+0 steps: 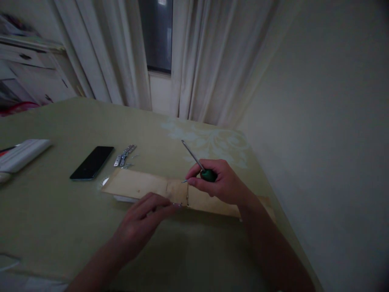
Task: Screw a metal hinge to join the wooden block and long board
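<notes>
My right hand (217, 180) is closed around the green handle of a screwdriver (194, 156), whose shaft points up and away to the left. Between its thumb and forefinger it also pinches a small screw (184, 181), above a joint in the wooden boards (136, 181). My left hand (148, 215) lies at the near edge of the boards. Its fingertips are pressed together on a small metal piece (177, 205), mostly covered, perhaps a hinge. Beyond the boards lie several metal hinges (123, 157) and loose screws (129, 166).
A black phone (92, 163) lies left of the hinges. Farther left is a white object (24, 154). A pale green cloth covers the table (60, 211). Curtains (209, 61) hang behind it, and a wall (319, 121) borders its right side.
</notes>
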`<action>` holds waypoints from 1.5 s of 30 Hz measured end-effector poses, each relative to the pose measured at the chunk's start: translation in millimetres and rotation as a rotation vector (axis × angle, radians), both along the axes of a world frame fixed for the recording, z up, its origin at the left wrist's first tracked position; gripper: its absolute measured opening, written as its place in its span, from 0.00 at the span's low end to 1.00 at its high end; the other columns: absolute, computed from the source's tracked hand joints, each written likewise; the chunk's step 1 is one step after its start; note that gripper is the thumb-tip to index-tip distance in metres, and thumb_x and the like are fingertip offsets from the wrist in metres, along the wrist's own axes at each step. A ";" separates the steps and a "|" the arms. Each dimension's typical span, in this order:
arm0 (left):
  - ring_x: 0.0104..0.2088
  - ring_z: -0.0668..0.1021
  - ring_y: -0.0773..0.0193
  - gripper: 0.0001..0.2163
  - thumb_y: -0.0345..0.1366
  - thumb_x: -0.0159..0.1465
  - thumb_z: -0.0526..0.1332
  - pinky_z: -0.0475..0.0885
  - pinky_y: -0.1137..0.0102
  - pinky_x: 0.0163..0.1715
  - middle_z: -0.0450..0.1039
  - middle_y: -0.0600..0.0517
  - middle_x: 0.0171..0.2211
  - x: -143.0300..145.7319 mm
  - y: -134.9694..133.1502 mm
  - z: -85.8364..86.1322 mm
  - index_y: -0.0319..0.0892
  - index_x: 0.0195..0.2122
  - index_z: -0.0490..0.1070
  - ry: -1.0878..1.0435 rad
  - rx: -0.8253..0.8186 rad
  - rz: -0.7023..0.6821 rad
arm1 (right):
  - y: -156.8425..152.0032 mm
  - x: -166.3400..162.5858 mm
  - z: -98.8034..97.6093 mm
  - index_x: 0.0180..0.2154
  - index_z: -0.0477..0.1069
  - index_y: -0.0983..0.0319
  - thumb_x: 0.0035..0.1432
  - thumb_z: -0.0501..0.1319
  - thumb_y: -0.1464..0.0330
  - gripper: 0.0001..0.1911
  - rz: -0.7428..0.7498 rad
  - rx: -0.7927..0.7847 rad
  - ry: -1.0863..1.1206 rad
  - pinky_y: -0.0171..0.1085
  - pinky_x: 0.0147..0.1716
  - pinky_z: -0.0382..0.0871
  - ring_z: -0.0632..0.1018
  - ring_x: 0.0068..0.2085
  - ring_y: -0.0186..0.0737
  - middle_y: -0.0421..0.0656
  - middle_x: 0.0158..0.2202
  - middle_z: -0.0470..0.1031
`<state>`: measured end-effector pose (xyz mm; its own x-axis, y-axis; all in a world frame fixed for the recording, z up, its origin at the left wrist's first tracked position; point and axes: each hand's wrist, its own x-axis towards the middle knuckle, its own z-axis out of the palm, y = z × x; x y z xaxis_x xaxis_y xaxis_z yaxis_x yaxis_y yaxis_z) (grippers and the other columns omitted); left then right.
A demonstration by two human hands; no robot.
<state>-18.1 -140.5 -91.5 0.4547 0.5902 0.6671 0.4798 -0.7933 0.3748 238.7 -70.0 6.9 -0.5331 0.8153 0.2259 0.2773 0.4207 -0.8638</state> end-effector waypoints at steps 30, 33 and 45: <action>0.47 0.80 0.58 0.10 0.32 0.75 0.61 0.72 0.63 0.47 0.83 0.50 0.45 -5.8 8.9 -26.2 0.48 0.51 0.80 0.020 -0.039 0.042 | 1.1 -10.5 -27.2 0.40 0.81 0.61 0.67 0.67 0.68 0.05 0.096 -0.119 -0.341 0.33 0.39 0.67 0.80 0.37 0.35 0.39 0.36 0.83; 0.46 0.80 0.58 0.08 0.31 0.74 0.62 0.71 0.63 0.47 0.83 0.50 0.45 -6.0 5.5 -30.1 0.46 0.49 0.80 -0.007 -0.065 0.020 | -0.9 -11.6 -26.4 0.40 0.82 0.61 0.66 0.67 0.68 0.05 0.140 -0.166 -0.282 0.32 0.40 0.68 0.80 0.37 0.35 0.39 0.36 0.83; 0.44 0.76 0.59 0.11 0.25 0.74 0.59 0.67 0.62 0.45 0.82 0.47 0.45 -6.1 -2.5 -25.2 0.41 0.52 0.79 -0.007 -0.053 0.012 | -8.5 -21.2 -28.2 0.45 0.82 0.62 0.68 0.67 0.68 0.07 0.218 -0.191 -0.312 0.34 0.46 0.70 0.81 0.43 0.37 0.42 0.41 0.84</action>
